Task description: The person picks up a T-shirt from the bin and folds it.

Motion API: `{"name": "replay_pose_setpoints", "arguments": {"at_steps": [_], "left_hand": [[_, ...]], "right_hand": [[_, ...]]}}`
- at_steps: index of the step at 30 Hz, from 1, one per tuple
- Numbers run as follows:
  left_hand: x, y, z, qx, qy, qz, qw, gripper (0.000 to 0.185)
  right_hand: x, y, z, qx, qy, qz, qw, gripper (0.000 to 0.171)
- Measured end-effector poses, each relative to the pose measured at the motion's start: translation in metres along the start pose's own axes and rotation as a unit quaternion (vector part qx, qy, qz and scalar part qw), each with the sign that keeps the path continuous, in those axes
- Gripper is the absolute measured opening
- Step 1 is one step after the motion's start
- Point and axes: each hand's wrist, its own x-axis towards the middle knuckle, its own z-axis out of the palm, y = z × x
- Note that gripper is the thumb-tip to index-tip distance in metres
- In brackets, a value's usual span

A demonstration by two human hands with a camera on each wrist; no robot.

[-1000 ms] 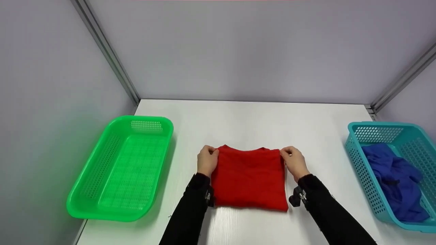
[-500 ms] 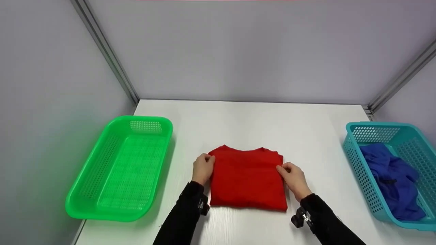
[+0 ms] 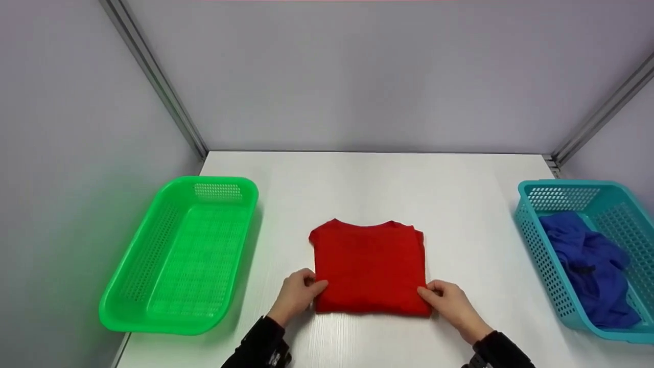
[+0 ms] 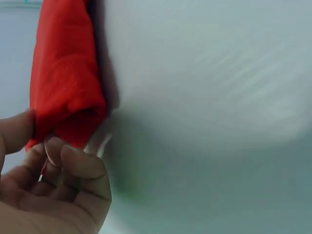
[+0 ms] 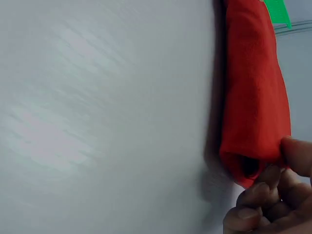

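A red shirt [image 3: 370, 266], folded into a rough rectangle with its neckline at the far side, lies flat on the white table. My left hand [image 3: 299, 294] pinches its left edge close to the near corner, thumb on top and fingers curled below. On the opposite side my right hand [image 3: 452, 304] pinches the right edge near the other near corner. Both wrist views show the thick near fold of the shirt [image 4: 68, 73] with curled fingertips at its end. In the right wrist view the layers of the shirt [image 5: 256, 87] gape slightly beside the fingers.
A green basket [image 3: 240, 266] stands on the left with nothing in it. On the right is a teal basket [image 3: 541, 255] holding a crumpled blue garment [image 3: 587, 271]. Grey panels [image 3: 368, 76] close off the back and sides of the white table [image 3: 383, 184].
Both hands have slid from the shirt's far corners down its sides to the near corners. The shirt has stayed in place, and its far left corner now spreads outward.
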Motion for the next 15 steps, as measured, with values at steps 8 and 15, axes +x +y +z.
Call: {"name": "replay_pose_setpoints", "arguments": {"at_steps": [8, 15], "left_hand": [[-0.018, -0.011, -0.011, -0.030, -0.054, -0.049, 0.9969, 0.019], [0.001, 0.021, -0.048, 0.127, -0.005, 0.006, 0.9919, 0.012]], "right_hand": [[-0.011, 0.012, -0.009, -0.030, -0.094, -0.027, 0.995, 0.015], [0.012, -0.013, -0.049, -0.131, -0.031, -0.070, 0.988, 0.019]]}}
